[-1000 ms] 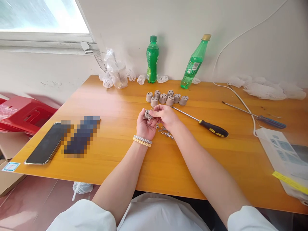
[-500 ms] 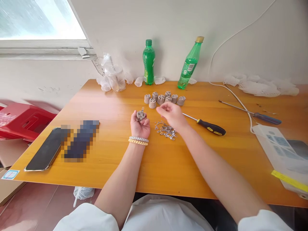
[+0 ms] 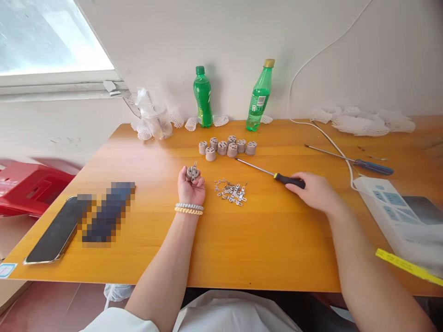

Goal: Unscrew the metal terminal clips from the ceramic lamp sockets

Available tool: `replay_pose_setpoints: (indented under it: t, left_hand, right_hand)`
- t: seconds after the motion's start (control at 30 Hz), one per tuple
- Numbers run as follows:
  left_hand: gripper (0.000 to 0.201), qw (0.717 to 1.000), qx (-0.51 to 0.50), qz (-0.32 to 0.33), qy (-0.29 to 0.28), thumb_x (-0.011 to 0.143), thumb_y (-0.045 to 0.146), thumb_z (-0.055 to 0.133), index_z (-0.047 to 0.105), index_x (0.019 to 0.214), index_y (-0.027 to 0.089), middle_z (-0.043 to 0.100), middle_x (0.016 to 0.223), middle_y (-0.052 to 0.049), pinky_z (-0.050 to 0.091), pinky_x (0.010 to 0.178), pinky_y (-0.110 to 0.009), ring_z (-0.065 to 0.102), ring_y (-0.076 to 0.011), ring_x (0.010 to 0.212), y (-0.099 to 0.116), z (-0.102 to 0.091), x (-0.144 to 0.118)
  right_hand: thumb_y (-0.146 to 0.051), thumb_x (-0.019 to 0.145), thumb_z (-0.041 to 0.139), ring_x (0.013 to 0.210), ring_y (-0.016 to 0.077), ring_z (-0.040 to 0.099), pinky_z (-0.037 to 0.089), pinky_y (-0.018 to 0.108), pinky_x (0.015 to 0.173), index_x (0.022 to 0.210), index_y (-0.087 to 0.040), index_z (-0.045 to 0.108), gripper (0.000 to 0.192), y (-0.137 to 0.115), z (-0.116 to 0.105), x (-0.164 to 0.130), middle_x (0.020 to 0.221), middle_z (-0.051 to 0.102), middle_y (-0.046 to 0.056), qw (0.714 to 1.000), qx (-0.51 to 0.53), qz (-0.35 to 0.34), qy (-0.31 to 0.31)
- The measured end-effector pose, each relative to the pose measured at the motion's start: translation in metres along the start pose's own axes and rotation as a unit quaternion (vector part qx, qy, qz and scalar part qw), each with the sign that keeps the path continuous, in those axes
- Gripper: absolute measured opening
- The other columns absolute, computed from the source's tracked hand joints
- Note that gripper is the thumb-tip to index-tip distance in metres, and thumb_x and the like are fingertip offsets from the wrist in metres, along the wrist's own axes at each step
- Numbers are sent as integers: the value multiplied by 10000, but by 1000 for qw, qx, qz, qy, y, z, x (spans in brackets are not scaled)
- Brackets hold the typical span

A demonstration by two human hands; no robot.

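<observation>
My left hand is closed round a small round beige lamp socket, with a metal bracket lying across its top. To the right, my right hand has its fingers wrapped over the black and yellow handle of a screwdriver. The shaft points left toward the other sockets, its tip near the tabletop. Between the hands lies a loose pile of metal brackets and screws, with small nuts at its left. Several similar beige sockets stand in a group beyond.
Two green bottles stand at the wall, the right one leaning. A blue-handled screwdriver lies at the right, near a white cable and a white box. A phone rests at the left. White foam nets line the back.
My right hand has moved right from above the metal parts to the screwdriver's handle and closed on it. My left hand still holds the socket. The view has shifted slightly.
</observation>
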State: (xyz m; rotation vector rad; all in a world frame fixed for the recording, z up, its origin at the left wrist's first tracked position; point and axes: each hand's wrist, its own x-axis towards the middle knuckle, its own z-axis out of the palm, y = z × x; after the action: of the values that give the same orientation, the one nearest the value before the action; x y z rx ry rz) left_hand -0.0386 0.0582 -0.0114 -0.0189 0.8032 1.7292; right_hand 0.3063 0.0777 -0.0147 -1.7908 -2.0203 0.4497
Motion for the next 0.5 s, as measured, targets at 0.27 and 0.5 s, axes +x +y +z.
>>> replay_pose_setpoints:
  t: [0.27, 0.5]
  left_hand:
    - [341, 1000, 1, -1, 4, 934, 304, 431, 492, 634, 153, 571, 559, -24, 258, 359, -122, 305, -4, 357, 1, -2, 1]
    - [334, 1000, 14, -2, 13, 931, 291, 433, 493, 633, 152, 586, 558, -28, 261, 360, -131, 315, -14, 361, -4, 1, 0]
  right_hand:
    - [-225, 490, 842, 423, 156, 565, 251, 275, 335, 797, -300, 597, 399, -1, -24, -16, 689, 674, 46, 847, 516, 99, 84]
    - [-414, 636, 720, 457, 125, 576, 290, 206, 261, 775, -258, 581, 251, -27, 2, -7, 677, 662, -8, 693, 698, 101, 148]
